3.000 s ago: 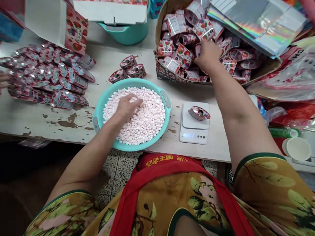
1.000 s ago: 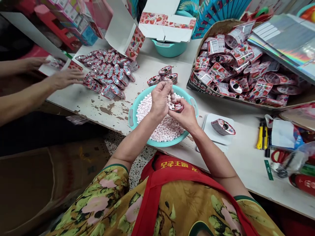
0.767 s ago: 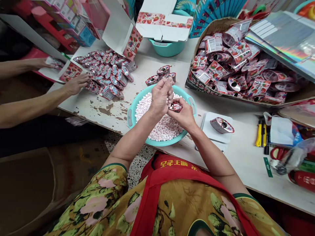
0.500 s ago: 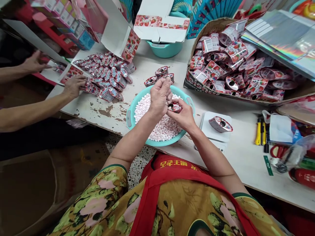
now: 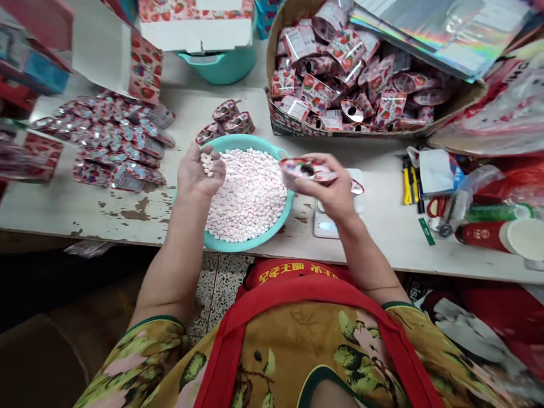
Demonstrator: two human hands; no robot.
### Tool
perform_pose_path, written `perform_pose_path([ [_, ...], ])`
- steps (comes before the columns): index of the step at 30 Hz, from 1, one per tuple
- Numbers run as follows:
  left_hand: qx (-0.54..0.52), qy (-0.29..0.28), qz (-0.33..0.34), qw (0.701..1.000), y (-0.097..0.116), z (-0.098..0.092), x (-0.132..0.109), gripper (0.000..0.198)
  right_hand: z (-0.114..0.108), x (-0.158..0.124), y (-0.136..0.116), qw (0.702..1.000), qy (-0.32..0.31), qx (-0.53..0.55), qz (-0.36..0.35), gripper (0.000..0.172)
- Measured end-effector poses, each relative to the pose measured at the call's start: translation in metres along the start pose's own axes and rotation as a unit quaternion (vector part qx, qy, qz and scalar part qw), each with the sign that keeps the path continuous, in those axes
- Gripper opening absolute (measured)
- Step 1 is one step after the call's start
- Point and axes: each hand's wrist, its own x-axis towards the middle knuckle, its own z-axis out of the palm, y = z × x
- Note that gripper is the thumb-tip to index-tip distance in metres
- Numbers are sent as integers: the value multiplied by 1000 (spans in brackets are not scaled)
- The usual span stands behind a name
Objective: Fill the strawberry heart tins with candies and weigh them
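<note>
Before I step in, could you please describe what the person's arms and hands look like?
The left hand and right hand are gloveless, and the forearms bare. The short sleeves are mustard with a leafy floral print and dark green hems.

The right hand (image 5: 334, 190) covers much of the scale (image 5: 328, 230), and the figures on its display cannot be read. A second packet (image 5: 358, 186) sits behind that hand with only one end showing. The held packet (image 5: 312, 171) is blurred, its print illegible. The left hand (image 5: 193, 175) hides part of the left rim of the basin (image 5: 250, 245); the sweets (image 5: 207, 164) in its palm are too small to count. Silver sheets (image 5: 442, 34), cut by the top edge, cover some packets in the cardboard box (image 5: 293, 126). The paper cup (image 5: 527, 239) runs past the right edge.
</note>
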Motion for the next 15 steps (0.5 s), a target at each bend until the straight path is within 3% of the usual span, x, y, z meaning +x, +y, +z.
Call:
perform_pose_path([
  [2, 14, -26, -56, 998, -12, -6, 0, 34, -42, -9, -2, 993, 108, -34, -42, 57],
  [5, 44, -72, -61, 995, -23, 3, -7, 33, -97, -23, 5, 963, 239, -78, -94, 54],
  [7, 66, -107, -55, 991, -28, 20, -13, 33, -121, -34, 15, 947, 296, -77, -99, 51],
  [10, 146, -188, -48, 970, -43, 57, -24, 36, -138, -52, 33, 932, 350, -59, -78, 51],
  [13, 278, -307, -22, 910, -72, 96, -37, 31, -143, -67, 50, 925, 374, -50, -40, 55],
  [15, 379, -380, 19, 844, -92, 121, -43, 26, -145, -74, 57, 921, 389, -30, -15, 58],
])
